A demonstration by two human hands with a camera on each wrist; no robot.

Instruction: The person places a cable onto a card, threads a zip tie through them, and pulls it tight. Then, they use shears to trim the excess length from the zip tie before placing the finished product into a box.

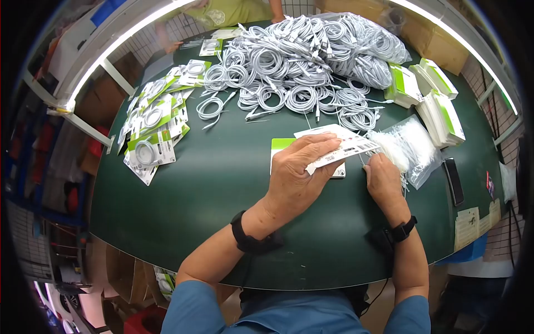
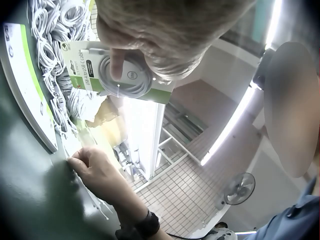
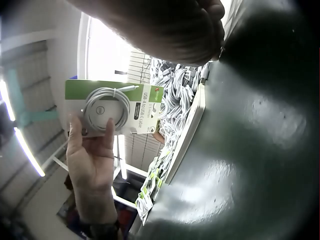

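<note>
My left hand [image 1: 297,175] holds up a green-and-white packaging card [image 1: 347,149], its printed back facing upward in the head view. On the card's front lies a coiled white USB cable [image 3: 125,111], with a finger and thumb at the coil. A small white tie [image 2: 118,91] crosses the coil. My right hand [image 1: 385,181] is low beside the card, thumb and fingertips pinched together at a thin white cable tie [image 1: 362,160]. Its fingertips are mostly hidden in the right wrist view. Beneath the left hand, a stack of cards [image 1: 282,145] lies on the green table [image 1: 222,195].
A big heap of coiled white cables [image 1: 289,61] covers the back. Carded cables [image 1: 150,122] pile up at left. At right are a bag of white ties [image 1: 414,147], card stacks [image 1: 442,119] and a phone [image 1: 453,181]. Another person [image 1: 222,14] stands across the table.
</note>
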